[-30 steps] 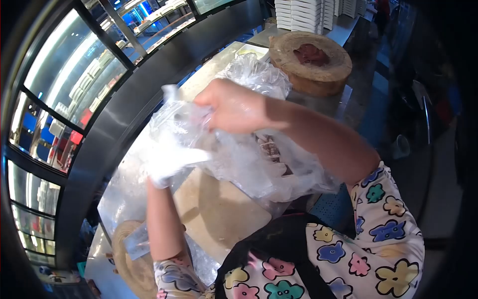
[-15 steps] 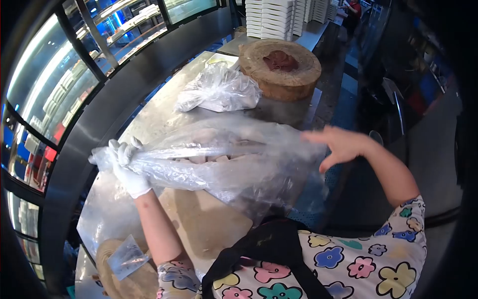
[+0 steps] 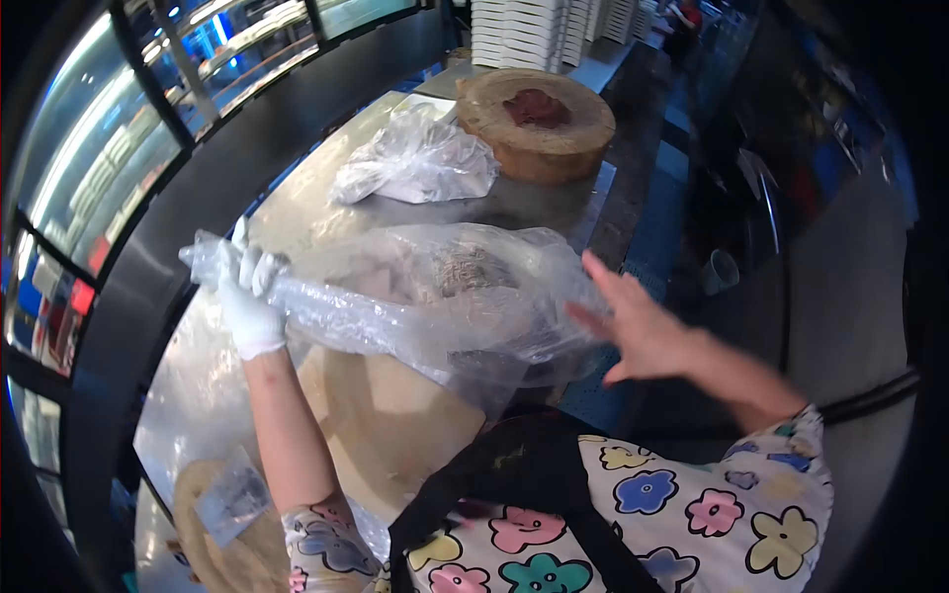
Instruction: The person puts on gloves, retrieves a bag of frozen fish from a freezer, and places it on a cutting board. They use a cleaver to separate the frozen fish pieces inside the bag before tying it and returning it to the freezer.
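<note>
A large clear plastic bag (image 3: 366, 321) stretches across the middle of my view, with pale pieces showing blurrily through it. My left hand (image 3: 249, 296), in a white glove, is closed around the bag's gathered left end. At the other end, my bare right hand (image 3: 643, 331) has its fingers spread, the fingertips right at the plastic. Below the bag lies a pale cutting board (image 3: 390, 415), partly covered by it. Just beyond sits another knotted clear bag (image 3: 420, 168) with pale contents.
A thick round chopping block (image 3: 563, 158) holds dark red meat (image 3: 537, 109). White stacked trays (image 3: 514, 35) stand behind it. Lower left is a round wooden board (image 3: 198, 484) under a small plastic packet (image 3: 232, 502). A glass-fronted case (image 3: 99, 168) borders the left; a person (image 3: 684, 18) is far back.
My right hand has moved left and down, and the bag's right end has drawn in and puffed up. My left hand keeps its grip. The view has shifted slightly.
</note>
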### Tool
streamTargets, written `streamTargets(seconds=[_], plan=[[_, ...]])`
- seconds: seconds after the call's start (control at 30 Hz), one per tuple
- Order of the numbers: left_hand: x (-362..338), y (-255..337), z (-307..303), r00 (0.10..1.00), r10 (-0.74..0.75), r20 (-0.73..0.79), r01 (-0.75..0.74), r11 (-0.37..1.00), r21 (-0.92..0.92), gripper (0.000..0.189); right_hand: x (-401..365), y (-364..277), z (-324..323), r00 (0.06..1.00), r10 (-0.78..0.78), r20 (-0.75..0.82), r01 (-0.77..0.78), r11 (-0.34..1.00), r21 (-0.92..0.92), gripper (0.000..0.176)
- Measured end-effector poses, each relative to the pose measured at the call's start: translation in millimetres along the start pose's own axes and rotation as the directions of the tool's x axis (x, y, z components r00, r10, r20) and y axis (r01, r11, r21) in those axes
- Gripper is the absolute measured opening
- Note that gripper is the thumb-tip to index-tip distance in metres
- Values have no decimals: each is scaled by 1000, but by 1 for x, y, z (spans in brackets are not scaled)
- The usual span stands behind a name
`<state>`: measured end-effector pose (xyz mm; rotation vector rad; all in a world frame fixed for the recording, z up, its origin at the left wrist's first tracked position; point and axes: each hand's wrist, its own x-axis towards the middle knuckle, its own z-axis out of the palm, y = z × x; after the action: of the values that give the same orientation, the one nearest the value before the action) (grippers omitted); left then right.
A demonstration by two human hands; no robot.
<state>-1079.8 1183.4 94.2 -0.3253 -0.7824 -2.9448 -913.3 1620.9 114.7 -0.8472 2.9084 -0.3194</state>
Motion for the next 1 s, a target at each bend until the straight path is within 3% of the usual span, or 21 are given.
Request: streamTargets(seconds=[0.1,0.17,0.2,0.27,0.37,0.4,0.43,0.5,0.57,0.6,0.63,0.67,0.7,0.73,0.77,0.8,0.83,0.87,0.9,0.97,1.0], plan=[[3,-6,-12,999,-10,33,13,997,-80,39,-5,-2,92,962,-176,-208,109,948,-299,111],[6,-10,-21,994,-44,101,56,991,-120,37,14,-5,140,940,207,-272,-171,974,151,117],[7,-13,-20,997,-37,70,47,987,-155,36,27,-9,168,941,208,-265,-170,972,162,117],[9,-16,-21,997,-27,67,40,980,-195,32,58,-16,211,850,407,-335,-195,833,517,125],[2,-17,-13,999,21,-32,-25,993,-119,32,81,-43,221,865,417,-280,-276,860,430,132],[-1,-18,-12,999,31,-20,-33,992,-124,33,81,-49,214,858,461,-225,-374,862,341,105],[-5,-19,-7,1000,27,-14,-28,993,-115,33,81,-42,221,855,465,-229,-373,859,351,105],[-13,-20,5,985,65,-157,-75,995,-63,34,79,-13,235,845,162,-510,-154,986,58,65],[-15,-16,18,988,74,-138,-77,997,-13,32,68,19,200,925,128,-359,16,929,371,48],[-19,-16,38,964,117,-240,-94,990,106,29,66,39,185,900,21,-436,99,963,250,44],[-20,-11,62,931,174,-322,-101,968,231,26,57,55,103,946,94,-310,34,923,384,42],[-22,-10,81,925,175,-338,-98,967,234,24,54,50,40,953,224,-204,-156,940,302,37],[-16,-3,76,929,179,-323,-104,966,236,24,52,39,-17,886,391,-250,-235,843,484,29],[-8,8,63,997,-39,-69,51,981,186,26,57,57,-52,847,467,-255,-241,764,599,22],[-2,15,59,948,-249,200,214,960,182,27,58,28,-104,824,545,-158,-355,712,606,20],[-9,7,89,977,-213,4,202,932,302,28,67,15,-128,839,524,-148,-379,758,531,19],[-1,4,93,958,-286,34,270,933,237,30,79,11,-133,835,520,-181,-363,767,529,19],[-5,-3,120,945,-308,-110,327,875,358,29,94,10,-133,904,208,-373,-116,960,255,20],[-6,-11,134,944,-288,-161,327,760,562,26,109,5,-137,883,-151,-445,129,988,-79,22],[-1,-33,142,905,-422,-42,271,500,822,21,132,-37,-141,921,-273,-279,228,956,-185,22],[-2,-40,143,826,-560,-67,358,429,829,20,148,-49,-133,900,-400,-174,343,895,-283,15]])
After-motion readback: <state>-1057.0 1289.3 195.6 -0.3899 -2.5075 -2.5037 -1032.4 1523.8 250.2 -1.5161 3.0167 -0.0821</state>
